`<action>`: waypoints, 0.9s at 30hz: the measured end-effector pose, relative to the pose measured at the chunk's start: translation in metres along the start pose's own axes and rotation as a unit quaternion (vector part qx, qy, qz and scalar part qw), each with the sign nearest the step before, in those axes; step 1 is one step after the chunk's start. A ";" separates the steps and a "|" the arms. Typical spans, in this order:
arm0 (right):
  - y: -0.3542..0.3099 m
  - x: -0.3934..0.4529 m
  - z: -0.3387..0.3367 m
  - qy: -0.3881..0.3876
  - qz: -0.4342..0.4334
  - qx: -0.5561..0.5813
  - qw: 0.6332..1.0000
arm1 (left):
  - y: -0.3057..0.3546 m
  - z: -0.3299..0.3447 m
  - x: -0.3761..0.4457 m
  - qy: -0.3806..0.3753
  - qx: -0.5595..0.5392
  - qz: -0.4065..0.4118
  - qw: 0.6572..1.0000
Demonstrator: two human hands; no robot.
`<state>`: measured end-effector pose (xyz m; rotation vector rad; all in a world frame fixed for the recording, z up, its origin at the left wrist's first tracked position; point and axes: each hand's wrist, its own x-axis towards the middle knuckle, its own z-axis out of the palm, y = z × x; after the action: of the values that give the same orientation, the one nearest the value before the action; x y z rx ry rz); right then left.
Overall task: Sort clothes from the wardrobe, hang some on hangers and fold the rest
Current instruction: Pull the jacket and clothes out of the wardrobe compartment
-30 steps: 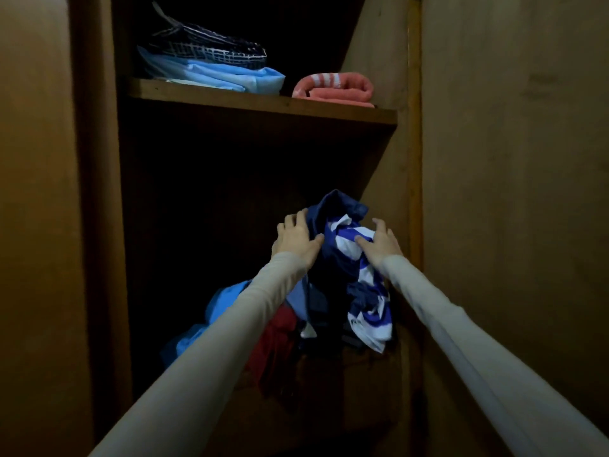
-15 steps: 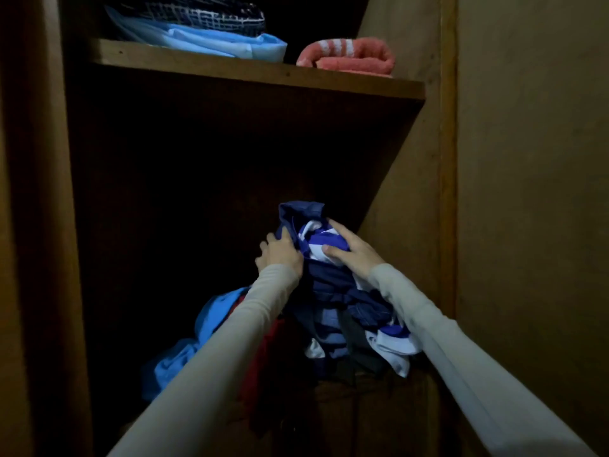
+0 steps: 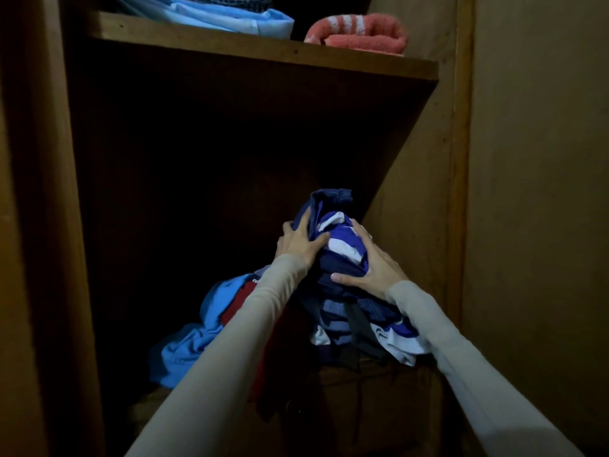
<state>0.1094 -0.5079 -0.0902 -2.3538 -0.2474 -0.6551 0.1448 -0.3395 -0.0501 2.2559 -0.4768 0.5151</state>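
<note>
Both hands clasp a bundle of clothes [image 3: 333,258] from opposite sides — the left hand [image 3: 301,240] has its fingers curled over the dark navy fabric at the top left of the bundle, thumb pointing toward the middle; the right hand [image 3: 374,262] is wrapped round the right side, fingers over a blue-and-white striped piece and thumb pressed across dark cloth lower down. The bundle stands in the lower compartment of a wooden wardrobe [image 3: 425,225], close to its right inner wall, with more blue, white and dark folds spilling below the right wrist; just to the left lie a red garment [image 3: 242,300] and a light blue garment [image 3: 186,347], partly hidden behind the left sleeve [image 3: 230,341]. Above, on the upper shelf [image 3: 263,51], rest a folded light blue cloth [image 3: 230,19] and — beside it on the right — a rolled pink towel [image 3: 359,34] with white stripes.
</note>
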 end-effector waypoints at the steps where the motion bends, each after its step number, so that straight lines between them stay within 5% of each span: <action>1: 0.004 -0.004 0.001 0.014 0.010 -0.002 1.000 | -0.001 0.000 -0.002 -0.001 0.001 -0.002 1.000; 9: 0.011 -0.007 0.017 0.145 -0.020 0.003 0.989 | 0.005 0.007 -0.010 -0.024 -0.018 -0.002 1.000; 20: -0.010 0.014 0.011 0.251 -0.110 0.027 0.962 | 0.023 -0.004 -0.010 0.101 -0.106 0.071 0.987; 27: -0.070 -0.005 -0.033 0.315 -0.192 -0.097 0.925 | 0.056 -0.053 -0.035 0.151 -0.150 0.124 0.969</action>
<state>0.0688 -0.4765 -0.0325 -2.1456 -0.3655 -1.6449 0.0769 -0.3294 -0.0009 1.8000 -0.6354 0.8393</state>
